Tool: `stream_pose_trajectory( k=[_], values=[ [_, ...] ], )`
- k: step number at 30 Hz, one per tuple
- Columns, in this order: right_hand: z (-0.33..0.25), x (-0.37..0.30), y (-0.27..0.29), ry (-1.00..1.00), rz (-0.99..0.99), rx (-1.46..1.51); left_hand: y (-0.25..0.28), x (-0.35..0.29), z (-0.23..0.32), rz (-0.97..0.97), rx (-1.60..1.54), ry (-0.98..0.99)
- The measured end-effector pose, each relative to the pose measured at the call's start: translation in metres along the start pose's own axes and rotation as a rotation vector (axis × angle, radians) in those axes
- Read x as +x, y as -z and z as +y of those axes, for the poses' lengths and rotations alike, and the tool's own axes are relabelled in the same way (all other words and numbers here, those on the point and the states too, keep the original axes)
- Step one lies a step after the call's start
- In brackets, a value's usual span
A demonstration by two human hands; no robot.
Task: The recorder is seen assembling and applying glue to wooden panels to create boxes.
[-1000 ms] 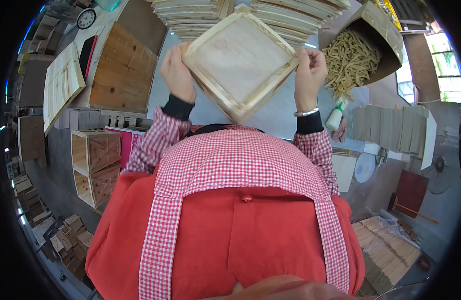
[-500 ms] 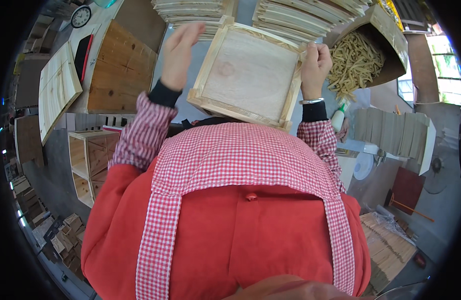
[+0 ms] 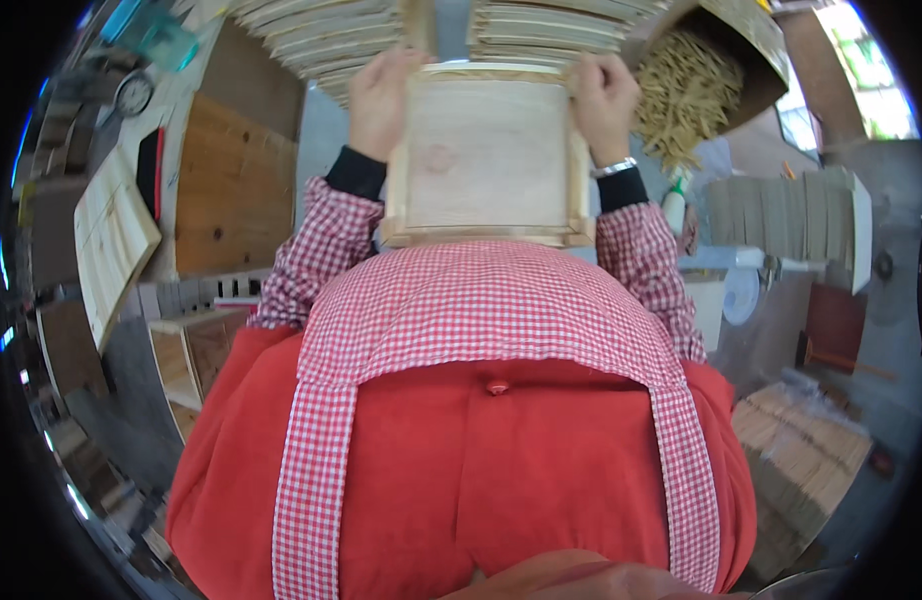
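A narrow gap is left between the left stack point(image 3: 326, 40) and right stack point(image 3: 561, 25), beyond the frame point(image 3: 491, 155); a strip of surface point(image 3: 323, 130) is seen beside the left hand point(image 3: 379, 108). Near the right hand point(image 3: 607, 110), strips point(image 3: 686, 95) are spilled from a carton point(image 3: 763, 55). Stacks are cut off above; hands are blurred; contact with apron point(image 3: 481, 310) cannot be told. Frame is grasped by both hands, at its upper corners. Pale wood, squarish, raised border, knot point(image 3: 440, 158) at left.
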State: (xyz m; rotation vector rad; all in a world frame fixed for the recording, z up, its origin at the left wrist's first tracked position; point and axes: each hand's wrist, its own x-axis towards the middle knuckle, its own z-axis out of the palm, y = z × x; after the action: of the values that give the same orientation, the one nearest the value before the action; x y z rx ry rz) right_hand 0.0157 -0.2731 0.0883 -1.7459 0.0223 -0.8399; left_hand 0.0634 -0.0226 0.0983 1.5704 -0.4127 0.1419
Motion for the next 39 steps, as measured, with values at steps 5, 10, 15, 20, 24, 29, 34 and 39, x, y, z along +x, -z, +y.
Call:
stream_pose_trajectory(
  k=[5, 10, 15, 20, 24, 29, 34, 39],
  values=[
    [-0.006, -0.014, -0.004, -0.134, 0.064, 0.099, 0.005, 0.006, 0.007, 0.023, -0.249, 0.288],
    [-0.001, -0.014, -0.009, -0.160, 0.112, 0.166, -0.001, 0.000, 0.008, 0.063, -0.240, 0.278],
    [-0.020, 0.005, -0.018, -0.095, 0.124, 0.173, 0.006, 0.003, 0.039, 0.133, -0.266, 0.289],
    [-0.002, -0.004, -0.025, -0.219, 0.022, 0.288, 0.009, -0.015, 0.026, 0.168, -0.128, 0.223],
    [0.027, 0.005, -0.020, 0.100, -0.113, 0.043, 0.021, -0.006, 0.028, 0.173, -0.047, 0.276],
    [0.179, -0.003, 0.082, -0.011, -0.290, -0.775, 0.033, -0.017, 0.050, 0.046, 0.127, 0.195],
    [0.157, 0.005, 0.133, -0.348, -0.999, -1.418, 0.062, -0.019, 0.002, 0.144, 0.316, -0.042],
    [0.264, 0.005, 0.148, -0.211, -0.815, -1.530, 0.040, -0.019, 0.017, 0.296, -0.031, 0.165]
  ],
)
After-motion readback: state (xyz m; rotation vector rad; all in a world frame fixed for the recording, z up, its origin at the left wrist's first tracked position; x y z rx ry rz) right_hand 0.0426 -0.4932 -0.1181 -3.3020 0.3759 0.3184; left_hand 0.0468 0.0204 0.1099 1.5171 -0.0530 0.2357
